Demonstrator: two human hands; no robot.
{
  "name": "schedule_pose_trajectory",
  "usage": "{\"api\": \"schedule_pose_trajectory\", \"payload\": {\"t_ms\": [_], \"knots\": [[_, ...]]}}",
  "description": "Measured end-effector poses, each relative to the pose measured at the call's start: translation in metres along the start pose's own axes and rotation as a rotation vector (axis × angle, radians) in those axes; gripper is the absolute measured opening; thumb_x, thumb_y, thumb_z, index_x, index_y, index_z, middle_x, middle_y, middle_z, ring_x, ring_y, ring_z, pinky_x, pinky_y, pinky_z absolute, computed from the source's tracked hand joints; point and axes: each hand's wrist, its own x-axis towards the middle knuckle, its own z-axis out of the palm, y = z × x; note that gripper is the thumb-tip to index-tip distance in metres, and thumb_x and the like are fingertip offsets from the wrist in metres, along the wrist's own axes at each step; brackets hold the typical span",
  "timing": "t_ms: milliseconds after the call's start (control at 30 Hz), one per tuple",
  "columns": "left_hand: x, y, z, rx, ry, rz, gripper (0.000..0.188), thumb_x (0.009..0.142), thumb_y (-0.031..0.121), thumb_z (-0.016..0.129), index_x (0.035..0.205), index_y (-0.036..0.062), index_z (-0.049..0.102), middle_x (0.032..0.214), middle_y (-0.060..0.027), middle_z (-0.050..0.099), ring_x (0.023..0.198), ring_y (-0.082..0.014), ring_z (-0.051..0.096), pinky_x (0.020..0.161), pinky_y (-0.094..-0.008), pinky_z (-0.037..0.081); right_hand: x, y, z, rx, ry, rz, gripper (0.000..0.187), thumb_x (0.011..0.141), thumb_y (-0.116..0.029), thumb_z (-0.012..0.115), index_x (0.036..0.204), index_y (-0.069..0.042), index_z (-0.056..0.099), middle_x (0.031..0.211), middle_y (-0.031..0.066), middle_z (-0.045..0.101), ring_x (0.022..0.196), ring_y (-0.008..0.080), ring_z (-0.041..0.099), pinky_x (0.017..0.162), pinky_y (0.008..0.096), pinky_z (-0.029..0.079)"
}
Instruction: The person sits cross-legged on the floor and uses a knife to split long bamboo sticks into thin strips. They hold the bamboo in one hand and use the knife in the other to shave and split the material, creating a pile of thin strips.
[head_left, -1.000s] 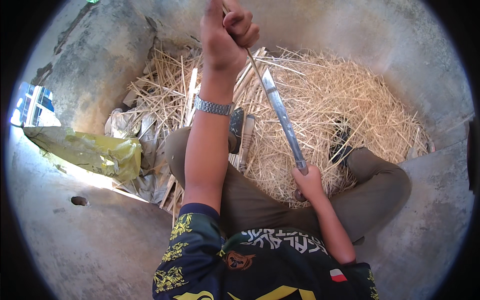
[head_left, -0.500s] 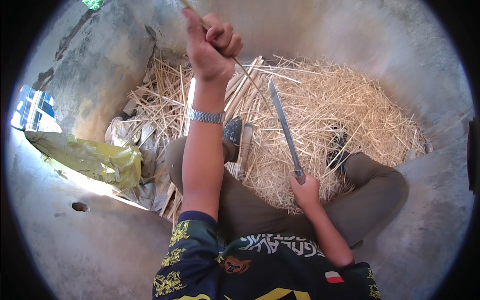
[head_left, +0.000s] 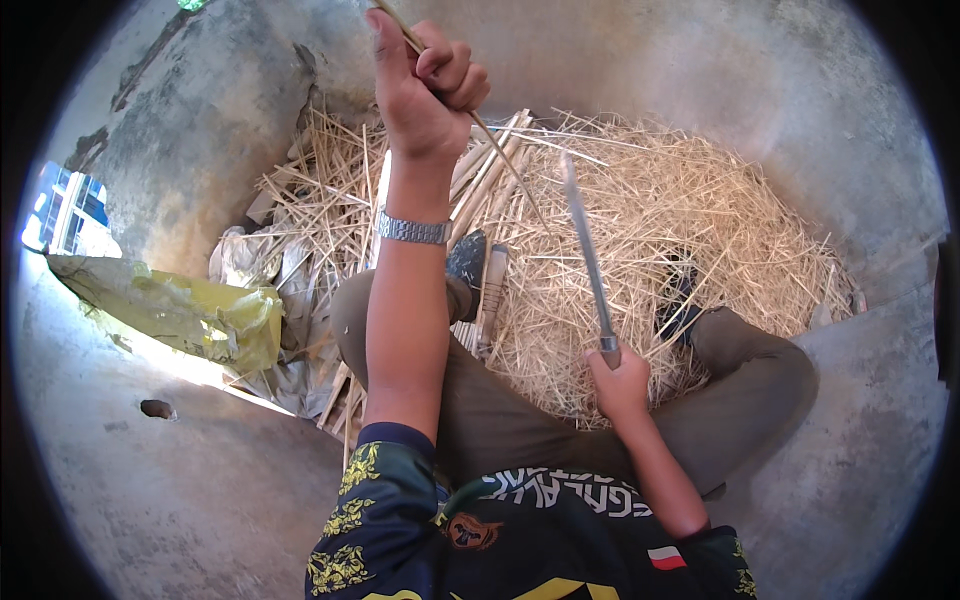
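Gripping a thin stick (head_left: pixel 500 150) in a fisted left hand (head_left: pixel 425 85), top cut off, right hand (head_left: pixel 620 385) closed round a knife (head_left: pixel 585 250) handle, handle hidden.

A crumpled yellow plastic bag (head_left: pixel 180 315) lies on the person's left.

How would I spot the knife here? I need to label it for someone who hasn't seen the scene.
Start at the big heap of pale shavings on the concrete floor. Over its near middle, the right hand holds the knife, blade pointing away from the person. It is straight, grey and metallic, unlike the yellowish strip gripped in the raised left hand.
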Motion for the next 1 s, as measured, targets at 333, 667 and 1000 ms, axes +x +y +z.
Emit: {"api": "schedule_pose_trajectory", "payload": {"t_ms": [333,667,1000], "knots": [[0.0,-0.007,0.016,-0.011,-0.051,-0.058,0.066,0.096,0.074,0.037,0.062,0.0178,0.029,0.053,0.0061,0.015,0.048,-0.0098,0.009,0.047,-0.0301,0.008,0.007,0.02,0.009,0.08,-0.196,0.151,0.016,0.09,-0.014,0.065,0.08,-0.001,0.061,0.061,-0.0022,0.053,0.056,0.0048,0.047,0.052,0.0272,0.041],[-0.002,-0.013,0.029,0.014,-0.024,-0.058,0.068,0.095,0.077,0.034,0.061,0.0175,0.026,0.052,0.0059,0.014,0.048,-0.01,0.008,0.047,-0.0302,0.008,0.005,0.028,0.01,0.26,-0.024,0.068,0.017,0.087,-0.014,0.067,0.078,-0.001,0.06,0.059,-0.0011,0.053,0.055,0.0054,0.046,0.052,0.0284,0.04],[-0.01,-0.015,0.028,-0.001,-0.13,-0.048,0.069,0.095,0.076,0.032,0.061,0.017,0.027,0.052,0.0066,0.014,0.048,-0.01,0.007,0.046,-0.0304,0.008,-0.006,-0.007,0.003,0.181,0.12,-0.098,0.025,0.082,-0.021,0.066,0.075,0.002,0.059,0.056,0.0044,0.054,0.051,0.0115,0.049,0.052,0.0342,0.042]]}}
